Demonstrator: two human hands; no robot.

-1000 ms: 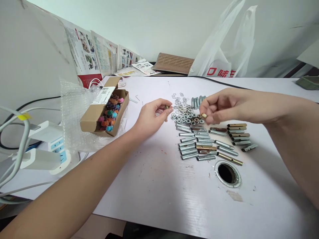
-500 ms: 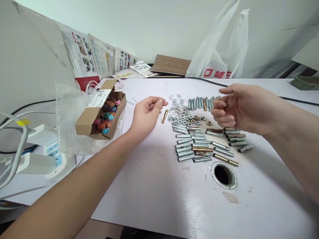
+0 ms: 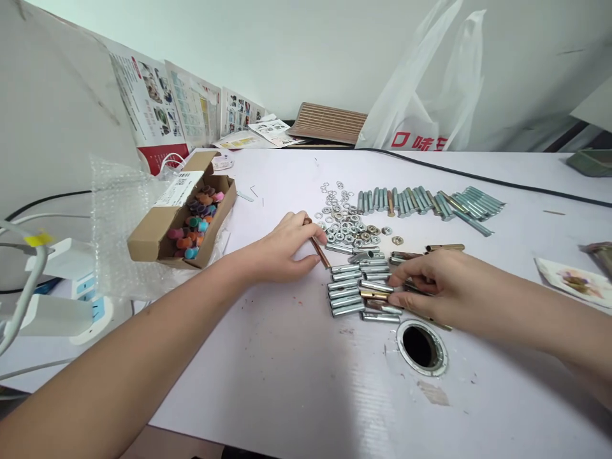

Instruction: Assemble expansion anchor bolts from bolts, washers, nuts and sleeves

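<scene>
Near the middle of the table, my left hand (image 3: 291,248) is around a copper-coloured bolt (image 3: 320,250), its fingers bent over the upper end. My right hand (image 3: 425,287) reaches down onto the metal sleeves (image 3: 345,293), thumb and fingertips at the right end of a brass-coloured sleeve (image 3: 373,294); the fingers are a little apart. Silver nuts and washers (image 3: 351,226) lie in a loose pile behind the sleeves. A row of bolts (image 3: 415,199) stretches to the right behind them.
An open cardboard box (image 3: 148,236) of colourful capped items rests on bubble wrap (image 3: 112,223) at the left, near a white power strip (image 3: 98,312). A round hole (image 3: 423,347) is in the table. A plastic bag (image 3: 421,108) and black cable (image 3: 468,173) are at the back.
My right hand has come down and left onto the sleeves, uncovering the bolt row. My left hand has moved nearer and turned palm down over the copper-coloured bolt.
</scene>
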